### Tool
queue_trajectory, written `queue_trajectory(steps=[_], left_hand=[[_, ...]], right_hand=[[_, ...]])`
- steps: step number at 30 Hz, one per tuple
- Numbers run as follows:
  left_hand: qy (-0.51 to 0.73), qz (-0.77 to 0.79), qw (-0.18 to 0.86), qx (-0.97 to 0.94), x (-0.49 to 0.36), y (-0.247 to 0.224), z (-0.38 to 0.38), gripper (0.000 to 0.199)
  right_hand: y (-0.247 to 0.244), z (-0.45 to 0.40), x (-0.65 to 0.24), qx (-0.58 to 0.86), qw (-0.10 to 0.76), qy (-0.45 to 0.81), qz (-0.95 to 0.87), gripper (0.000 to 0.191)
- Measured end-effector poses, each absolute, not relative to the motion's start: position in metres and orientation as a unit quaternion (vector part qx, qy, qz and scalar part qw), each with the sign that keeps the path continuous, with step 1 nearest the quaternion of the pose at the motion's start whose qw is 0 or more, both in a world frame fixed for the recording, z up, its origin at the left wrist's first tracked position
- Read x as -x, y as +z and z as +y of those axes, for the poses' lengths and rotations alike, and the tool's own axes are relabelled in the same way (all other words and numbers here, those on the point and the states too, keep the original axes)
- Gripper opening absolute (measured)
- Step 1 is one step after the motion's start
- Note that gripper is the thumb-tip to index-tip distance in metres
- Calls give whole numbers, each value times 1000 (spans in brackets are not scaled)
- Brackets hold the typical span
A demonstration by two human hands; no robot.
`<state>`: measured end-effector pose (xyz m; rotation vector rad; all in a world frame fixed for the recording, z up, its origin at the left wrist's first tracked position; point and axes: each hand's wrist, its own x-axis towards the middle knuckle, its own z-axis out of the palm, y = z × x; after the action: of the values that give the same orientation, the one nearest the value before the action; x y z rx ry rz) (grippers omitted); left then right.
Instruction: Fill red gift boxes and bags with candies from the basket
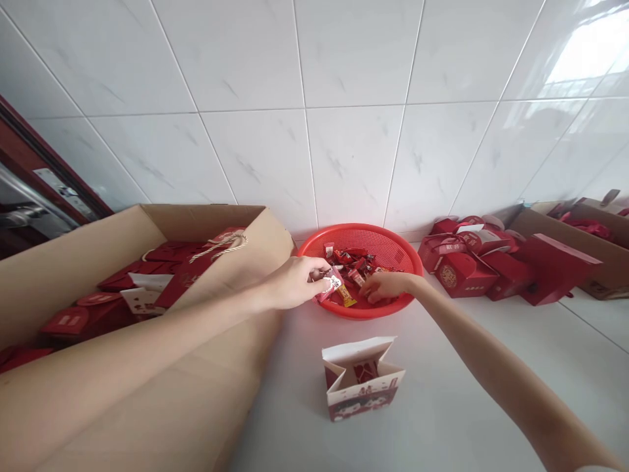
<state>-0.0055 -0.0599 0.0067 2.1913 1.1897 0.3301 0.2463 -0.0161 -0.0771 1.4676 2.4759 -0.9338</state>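
Observation:
A round red plastic basket [361, 314] holds many small wrapped candies [356, 262], in red, pink and yellow wrappers. Over its left side my left hand [299, 278] is closed on a pink-and-white wrapped candy [331, 283]. My right hand [386, 286] reaches inside the basket, its fingers bent down among the candies; whether they grip one is hidden. Just beside them lies a yellow-wrapped candy [346, 296]. In front of the basket stands a small white and dark red paper gift box [363, 393], its top open, with something red inside.
On the left a large cardboard box [216, 373] contains red gift boxes and bags [93, 314]. Several closed red gift boxes [466, 272] are grouped to the right. Farther right is another cardboard box [604, 262] with red items. A white tiled wall [354, 151] rises behind everything.

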Motion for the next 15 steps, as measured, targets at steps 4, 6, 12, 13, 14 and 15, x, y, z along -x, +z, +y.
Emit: queue_trajectory(steps=[4, 6, 12, 13, 14, 15], left_hand=[[120, 448, 317, -827, 6, 6, -60, 27], [115, 450, 318, -826, 6, 6, -59, 27], [113, 453, 304, -830, 6, 5, -58, 27], [110, 453, 299, -833, 6, 4, -58, 27], [107, 452, 293, -836, 6, 4, -58, 27], [105, 452, 288, -838, 6, 4, -58, 27]], right_hand=[[-78, -10, -245, -551, 8, -222, 804, 37], [-77, -8, -246, -590, -13, -180, 787, 36], [-80, -4, -252, -654, -45, -121, 746, 29], [-80, -4, -252, -657, -49, -116, 743, 29], [-81, -4, -253, -658, -55, -113, 742, 30], [-82, -3, -253, -655, -60, -110, 745, 32]])
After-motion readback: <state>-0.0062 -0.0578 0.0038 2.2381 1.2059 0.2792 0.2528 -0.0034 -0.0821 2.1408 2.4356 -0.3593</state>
